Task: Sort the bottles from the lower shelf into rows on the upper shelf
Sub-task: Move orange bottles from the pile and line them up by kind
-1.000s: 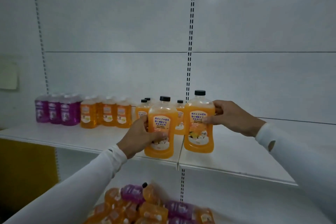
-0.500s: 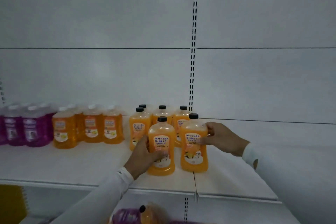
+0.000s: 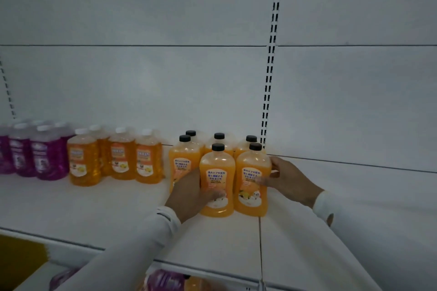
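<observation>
Left grip [image 3: 189, 194] wrapped round front-left orange bottle [image 3: 217, 182], thumb across lower label. Right grip [image 3: 287, 181] clasping neighbouring front-right orange bottle [image 3: 252, 179], thumb on label. Both bottles upright on upper shelf [image 3: 99, 210], touching. Behind the grips: four black-capped orange bottles [image 3: 181, 163]. Well left of the left grip: white-capped orange bottles [image 3: 120, 157], then purple bottles [image 3: 47, 158]. Below the grips: lower-shelf bottles [image 3: 165, 281], blurred.

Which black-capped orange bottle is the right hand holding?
The front bottle on the right, gripped by the right hand; its neighbour sits in the left hand.
</observation>
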The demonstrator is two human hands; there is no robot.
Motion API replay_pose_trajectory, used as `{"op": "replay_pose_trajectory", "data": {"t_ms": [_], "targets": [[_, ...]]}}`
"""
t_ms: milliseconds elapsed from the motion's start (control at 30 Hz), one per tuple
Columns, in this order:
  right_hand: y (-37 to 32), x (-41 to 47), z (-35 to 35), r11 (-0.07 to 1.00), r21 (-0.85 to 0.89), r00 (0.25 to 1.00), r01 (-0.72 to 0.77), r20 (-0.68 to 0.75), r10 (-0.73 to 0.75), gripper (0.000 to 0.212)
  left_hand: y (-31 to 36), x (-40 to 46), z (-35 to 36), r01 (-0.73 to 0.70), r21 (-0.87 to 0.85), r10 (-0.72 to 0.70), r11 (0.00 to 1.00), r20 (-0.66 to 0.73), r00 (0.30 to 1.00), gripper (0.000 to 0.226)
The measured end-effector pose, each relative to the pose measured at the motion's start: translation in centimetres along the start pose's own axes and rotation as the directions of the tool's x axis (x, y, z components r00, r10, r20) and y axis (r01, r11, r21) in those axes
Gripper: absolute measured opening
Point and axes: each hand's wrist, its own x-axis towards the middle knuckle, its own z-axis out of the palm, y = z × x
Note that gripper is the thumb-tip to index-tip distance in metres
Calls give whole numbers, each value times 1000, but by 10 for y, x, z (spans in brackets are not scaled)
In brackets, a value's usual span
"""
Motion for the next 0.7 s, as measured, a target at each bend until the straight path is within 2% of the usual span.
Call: {"op": "replay_pose_trajectory", "data": {"t_ms": [133,233,400,700], "targets": [[3,1,5,996,-84,990,-43,-141,30,44,-2,7,2,27,64,-24,998,-41,999,54],[5,2,10,995,-61,970,-78,-235,62,41,-6,11,7,50,91,-40,995,-104,994,48],[7,1,23,998,-18,957,-61,-285,53,44,-14,15,13,62,98,-45,993,-168,985,50],[7,1,31,995,-18,952,-100,-294,91,47,-12,26,11,58,211,-28,976,-142,989,54]]}}
